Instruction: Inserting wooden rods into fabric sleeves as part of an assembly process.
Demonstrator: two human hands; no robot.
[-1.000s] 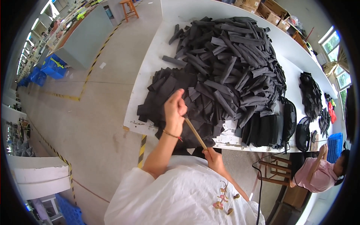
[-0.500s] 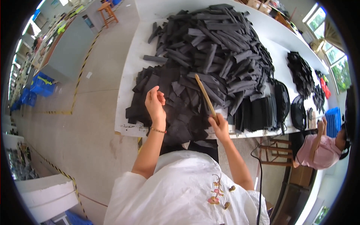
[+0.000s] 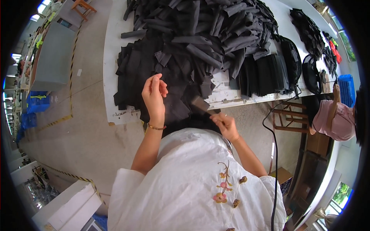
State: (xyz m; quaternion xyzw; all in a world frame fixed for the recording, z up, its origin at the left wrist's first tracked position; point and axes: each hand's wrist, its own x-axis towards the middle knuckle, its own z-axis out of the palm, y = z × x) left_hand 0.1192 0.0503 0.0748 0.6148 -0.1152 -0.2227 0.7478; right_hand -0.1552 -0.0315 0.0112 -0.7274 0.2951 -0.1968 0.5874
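Note:
My right hand (image 3: 226,125) is closed round a wooden stick (image 3: 201,103), smeared by motion, that points from the fist toward the black fabric at the table's front edge. My left hand (image 3: 155,94) is raised over flat black fabric pieces (image 3: 135,69), its fingers loosely curled and apart, with nothing seen in them. Those pieces lie overlapping and hang down over the front edge, close to my body. Behind them rises a big heap of dark grey rolled fabric strips (image 3: 231,30).
The white table (image 3: 111,73) also bears a row of upright black panels (image 3: 266,75) and black mesh pieces (image 3: 291,57). A black cable (image 3: 266,124) hangs at my right. Beyond it are a wooden stool (image 3: 289,117), a person in pink (image 3: 335,119) and a blue basket (image 3: 346,90).
The stick has swung from upright over the heap down toward my body, and my right hand has come nearer me. My left hand stays raised. The whole view has tilted downward.

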